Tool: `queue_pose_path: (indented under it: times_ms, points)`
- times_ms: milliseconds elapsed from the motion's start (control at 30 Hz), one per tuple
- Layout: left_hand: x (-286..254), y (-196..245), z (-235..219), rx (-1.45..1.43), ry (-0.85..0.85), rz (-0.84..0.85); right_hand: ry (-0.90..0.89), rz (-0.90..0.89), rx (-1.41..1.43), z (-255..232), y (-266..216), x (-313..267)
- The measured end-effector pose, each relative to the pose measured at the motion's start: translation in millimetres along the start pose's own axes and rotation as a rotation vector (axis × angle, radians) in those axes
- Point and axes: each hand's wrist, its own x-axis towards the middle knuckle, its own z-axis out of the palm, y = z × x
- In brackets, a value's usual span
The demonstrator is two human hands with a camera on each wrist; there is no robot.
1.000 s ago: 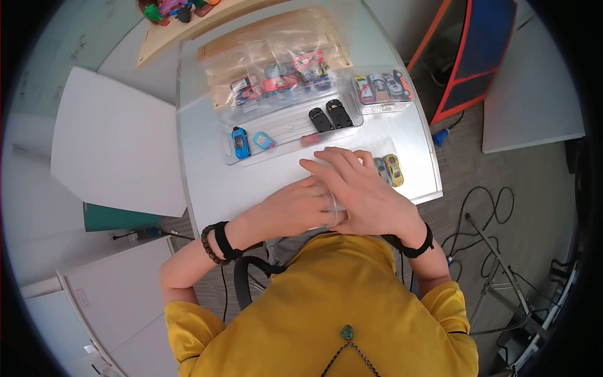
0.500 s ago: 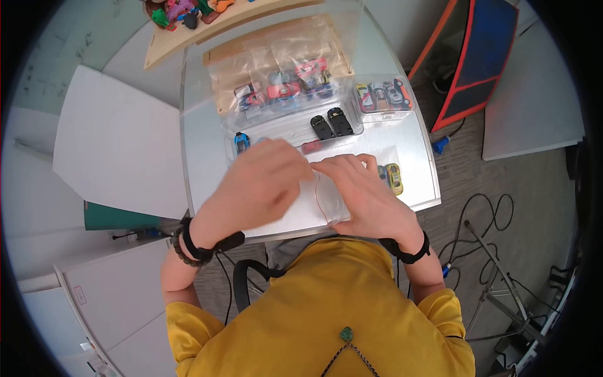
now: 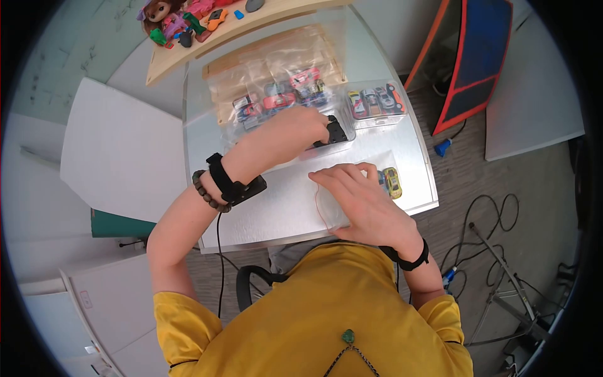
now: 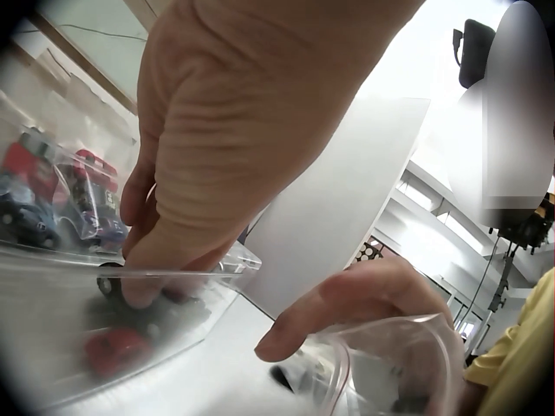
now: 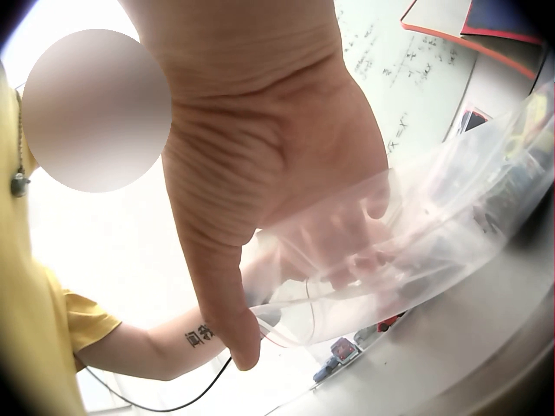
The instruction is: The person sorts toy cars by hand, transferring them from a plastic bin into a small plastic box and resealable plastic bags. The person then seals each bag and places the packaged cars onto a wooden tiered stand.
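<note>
My left hand [image 3: 292, 130] reaches into a clear plastic tray [image 3: 345, 146] on the table. Its fingers pinch at a black toy car [image 4: 130, 299]; another black toy car [image 3: 338, 130] lies right beside it. Low in the left wrist view, a small red toy car [image 4: 117, 351] shows through the tray wall. My right hand [image 3: 370, 207] holds a clear zip bag [image 3: 330, 204] near the table's front edge, its mouth spread between thumb and fingers. A yellow toy car [image 3: 393, 182] and a blue one lie in the bag's far end.
Behind the tray are bagged toy cars [image 3: 279, 100]. A clear box [image 3: 377, 107] with several toy cars stands at the back right. Above, a wooden shelf [image 3: 251, 31] bears a doll and small toys. A cable [image 3: 220, 270] hangs from the left wrist.
My left hand has left the bag and moved forward into the tray, its forearm now covering the blue car there. My right hand has stayed at the bag.
</note>
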Motion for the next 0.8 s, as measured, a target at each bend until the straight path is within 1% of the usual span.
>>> queue_pose_path:
  times_ms: [233,333,400,433,500,533,600,633,700,733,800]
  points:
    - [-1,-9,12,0.035,-0.011,-0.019,0.009,0.002,0.015,2,2,0]
    - [-1,-10,9,-0.017,-0.021,-0.036,0.004,0.002,-0.003,2,2,0]
    - [-6,-9,8,-0.042,0.063,-0.128,0.002,0.007,-0.005,2,2,0]
    - [-10,-4,1,-0.042,0.063,-0.128,-0.004,0.011,-0.009,1,2,0]
    - [-25,18,-23,-0.37,0.207,-0.282,-0.012,0.017,-0.01,1,3,-1]
    - [-34,27,-30,-0.373,0.203,-0.283,-0.018,0.028,-0.014,0,3,-1]
    - [-56,42,-36,-0.826,0.248,-0.416,-0.028,0.037,-0.013,-3,5,1]
    - [-69,49,-33,-0.831,0.245,-0.425,-0.018,0.041,-0.018,-4,5,1]
    - [-95,66,-23,-0.976,0.124,-0.565,-0.023,0.076,0.0,-6,6,2]
    - [-104,70,-14,-0.987,0.115,-0.575,-0.032,0.082,0.013,-6,6,3]
    - [-121,72,15,-0.903,0.078,-0.594,-0.021,0.092,-0.014,-4,8,4]
